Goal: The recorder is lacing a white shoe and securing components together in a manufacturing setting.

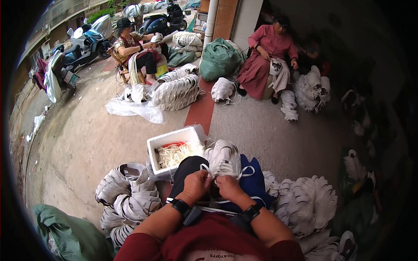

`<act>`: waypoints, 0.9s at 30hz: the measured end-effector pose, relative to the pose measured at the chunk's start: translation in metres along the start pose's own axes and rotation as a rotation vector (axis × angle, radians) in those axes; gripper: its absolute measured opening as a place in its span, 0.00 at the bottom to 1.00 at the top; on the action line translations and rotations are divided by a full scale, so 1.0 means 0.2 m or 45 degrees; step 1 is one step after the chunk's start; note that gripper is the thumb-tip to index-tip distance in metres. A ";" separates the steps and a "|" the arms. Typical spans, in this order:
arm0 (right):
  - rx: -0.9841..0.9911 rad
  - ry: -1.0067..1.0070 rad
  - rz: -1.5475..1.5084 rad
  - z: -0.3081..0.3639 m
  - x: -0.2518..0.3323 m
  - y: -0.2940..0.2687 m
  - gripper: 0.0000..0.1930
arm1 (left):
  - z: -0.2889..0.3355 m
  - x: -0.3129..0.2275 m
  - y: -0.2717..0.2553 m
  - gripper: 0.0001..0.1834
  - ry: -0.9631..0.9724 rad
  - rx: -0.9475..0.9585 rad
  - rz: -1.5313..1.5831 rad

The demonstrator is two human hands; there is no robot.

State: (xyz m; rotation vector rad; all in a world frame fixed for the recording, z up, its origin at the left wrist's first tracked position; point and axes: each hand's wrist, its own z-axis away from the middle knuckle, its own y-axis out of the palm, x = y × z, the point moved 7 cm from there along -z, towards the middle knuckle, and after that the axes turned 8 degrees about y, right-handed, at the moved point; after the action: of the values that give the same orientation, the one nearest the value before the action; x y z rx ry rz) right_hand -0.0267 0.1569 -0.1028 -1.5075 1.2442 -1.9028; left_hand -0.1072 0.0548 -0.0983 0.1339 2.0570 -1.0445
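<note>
near left, a green sack [69, 235] is slumping on the ground. the left hand [197, 185] is curling closed, its fingers pinching a white lace [204, 167]. the right hand [229, 188] is bending in just beside it; i cannot tell whether its fingers are gripping the lace or the shoe. the white shoe upper [224, 158] is resting just beyond both hands, between and in front of them, its rounded end facing far. stacks of white uppers are lying on either side, one left [128, 191], one right [307, 202]. beyond the left hand, a white foam box [152, 152] is holding loose pale laces [174, 155]. farther off, two people are sitting among more uppers, one left [130, 52], one right [272, 56], with a green bundle [220, 58] standing between them.
</note>
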 end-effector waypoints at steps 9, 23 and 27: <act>0.052 0.174 -1.894 0.17 -0.26 -0.41 0.01 | 0.04 -0.33 0.16 0.09 0.650 0.470 0.066; 0.043 0.208 -2.181 0.18 -0.35 -0.28 0.04 | -0.09 -0.34 0.37 0.09 0.477 0.534 -0.340; -0.081 0.205 -2.228 0.24 -0.53 -0.31 0.04 | -0.01 -0.24 0.15 0.05 0.321 0.795 -0.547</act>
State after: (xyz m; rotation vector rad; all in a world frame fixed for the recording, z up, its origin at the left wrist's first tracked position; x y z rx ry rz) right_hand 0.0658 0.2504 -0.1085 -2.9059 -0.4345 -2.7882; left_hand -0.0645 0.0875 -0.0827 0.1479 1.9476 -2.0084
